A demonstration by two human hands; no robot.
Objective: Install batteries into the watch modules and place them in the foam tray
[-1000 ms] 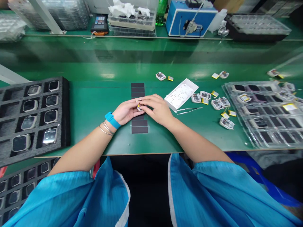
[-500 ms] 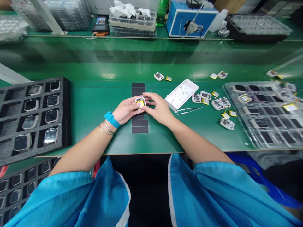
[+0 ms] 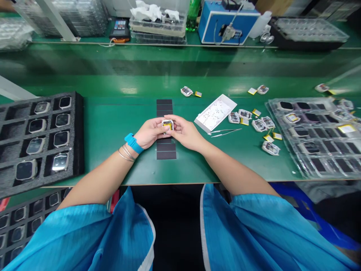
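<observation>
Between my left hand [image 3: 149, 133] and my right hand [image 3: 184, 132] I hold a small white-framed smartwatch module [image 3: 167, 126] with a yellow battery on its face. Fingers of both hands pinch its edges, and part of its underside is hidden. Both hands sit just above a column of dark rectangular pads [image 3: 166, 148] on the green mat [image 3: 113, 116]. Close to my right hand lie fine steel tweezers [image 3: 225, 132] and a white tray [image 3: 216, 113] holding small pieces.
A black foam tray of watch bodies [image 3: 37, 139] stands left. Loose watch modules [image 3: 244, 114] and yellow batteries [image 3: 244, 121] lie right of the white tray, before a clear plastic tray [image 3: 313, 137]. A blue instrument [image 3: 228, 27] and stacked trays stand on the far shelf.
The module has turned to show its yellow battery, then moved slightly toward the middle of my hands. My right hand has drawn left and its fingers have closed onto the module.
</observation>
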